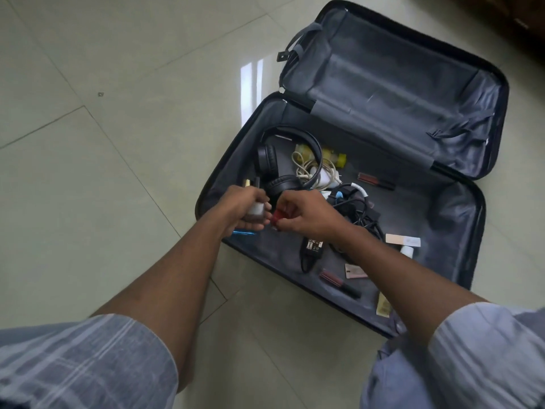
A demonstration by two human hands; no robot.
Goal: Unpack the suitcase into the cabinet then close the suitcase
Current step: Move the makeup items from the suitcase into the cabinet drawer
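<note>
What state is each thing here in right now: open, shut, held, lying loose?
Suitcase: open flat on the floor, lid back.
Left hand: grips a small whitish bottle.
Right hand: pinches a small red item.
Headphones: lying loose in the suitcase.
Black power adapter: lying loose, its cable tangled.
Yellow-capped bottle: on its side.
</note>
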